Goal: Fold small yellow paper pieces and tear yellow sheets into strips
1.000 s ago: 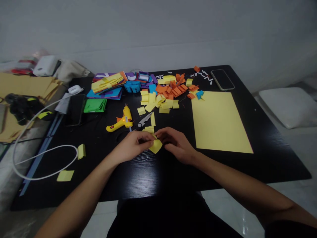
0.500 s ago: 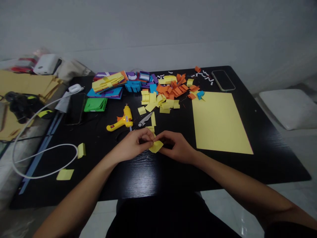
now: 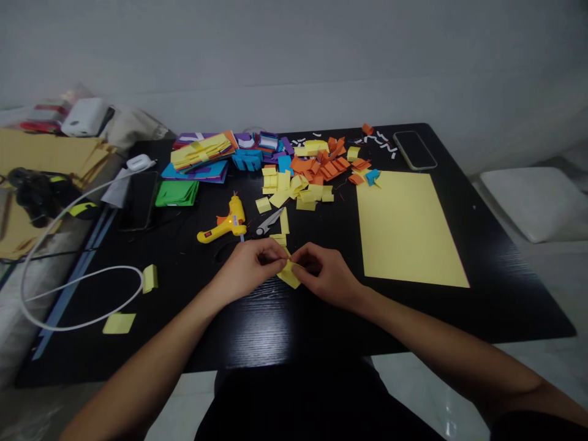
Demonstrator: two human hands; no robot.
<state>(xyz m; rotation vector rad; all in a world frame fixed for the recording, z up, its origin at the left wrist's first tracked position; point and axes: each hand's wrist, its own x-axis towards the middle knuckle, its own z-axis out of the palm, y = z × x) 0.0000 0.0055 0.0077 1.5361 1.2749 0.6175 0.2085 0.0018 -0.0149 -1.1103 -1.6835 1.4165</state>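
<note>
**Both my hands pinched a small yellow paper piece over the black table**

In the head view, my left hand [image 3: 252, 266] had its thumb and forefinger closed on the small yellow paper piece [image 3: 289, 277] from one side. My right hand [image 3: 328, 272] met it from the other, thumb against the paper and fingertips curled in, clamped near its upper edge. The paper sat between my two hands, tilted, above the near part of the black table [image 3: 312, 324]; I could not tell whether it touched the surface.

Just beyond my left hand lay the scissors [image 3: 269, 223], blades pointing away from me, and to their left the yellow glue gun [image 3: 229, 222] on its side, its small light glowing. Past the scissors were loose yellow paper pieces [image 3: 280, 184], with folded orange paper pieces [image 3: 321, 165] behind and to the right of them. A large yellow sheet [image 3: 408, 226] lay flat to my right, a phone [image 3: 414, 150] beyond its far edge. Far to the left, a white cable [image 3: 82, 329] looped near two folded yellow slips [image 3: 149, 278], and a green paper stack [image 3: 177, 193] lay behind the glue gun.
</note>
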